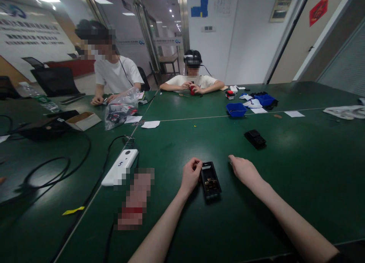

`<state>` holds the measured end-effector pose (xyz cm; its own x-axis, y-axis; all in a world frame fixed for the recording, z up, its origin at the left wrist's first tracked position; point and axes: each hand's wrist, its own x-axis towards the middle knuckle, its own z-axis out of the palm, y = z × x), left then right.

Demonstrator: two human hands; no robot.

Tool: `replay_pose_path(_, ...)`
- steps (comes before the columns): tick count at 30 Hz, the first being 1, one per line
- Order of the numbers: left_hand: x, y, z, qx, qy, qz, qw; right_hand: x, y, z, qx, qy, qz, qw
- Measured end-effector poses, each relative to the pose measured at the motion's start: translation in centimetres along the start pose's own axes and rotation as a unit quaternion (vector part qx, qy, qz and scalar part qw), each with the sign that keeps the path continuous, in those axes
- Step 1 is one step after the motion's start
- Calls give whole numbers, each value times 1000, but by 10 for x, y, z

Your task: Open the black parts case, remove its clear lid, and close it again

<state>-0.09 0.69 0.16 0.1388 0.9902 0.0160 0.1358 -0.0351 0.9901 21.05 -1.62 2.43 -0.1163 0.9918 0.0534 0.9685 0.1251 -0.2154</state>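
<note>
A small black open case (210, 179) with brown parts inside lies on the green table (285, 187) right in front of me. My left hand (191, 174) rests against its left edge, fingers curled in towards the case's top corner. My right hand (242, 168) lies on the table a little to the right of the case, fingers bent and pointing left, touching nothing I can make out. A second black block (255, 138) sits farther off to the right, beyond my right hand.
A white power strip (121, 166) with black cables lies at left, beside a blurred-out object (135, 200). Two people sit across the table. Near them are a blue tray (236, 109), a clear plastic bag (121, 109), a cardboard box (83, 120) and paper slips.
</note>
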Motion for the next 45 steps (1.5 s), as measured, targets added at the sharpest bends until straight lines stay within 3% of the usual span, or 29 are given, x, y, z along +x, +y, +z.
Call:
replay_pose_path(2,0,0,0,10,3,8,1000,3,-14,-9,128,-11,-27,991)
replay_pose_path(5,1,-1,1,31,11,20,999,9,-29,-23,328,-17,-40,944)
replay_pose_path(10,1,-2,1,84,23,46,995,15,-47,-18,621,-52,-16,782)
replay_pose_path(13,0,-1,1,92,24,48,994,13,-54,-1,694,-66,12,717)
replay_pose_path(16,0,-1,2,93,24,48,994,10,-57,11,714,-68,24,697)
replay_pose_path(22,0,-2,1,91,19,51,994,8,-59,14,711,-73,17,699)
replay_pose_path(27,0,-1,1,90,16,56,994,6,-59,15,680,-82,-2,729)
replay_pose_path(30,0,0,1,86,15,56,995,6,-58,15,643,-74,-22,762)
replay_pose_path(34,0,0,1,82,14,49,995,6,-54,11,552,-53,-50,830)
replay_pose_path(37,0,-1,0,67,8,43,997,5,-52,8,468,-17,-74,880)
replay_pose_path(39,-1,-1,0,56,4,39,998,6,-51,8,430,12,-88,899)
replay_pose_path(45,-2,1,1,27,-2,10,1000,7,-49,15,435,13,-106,894)
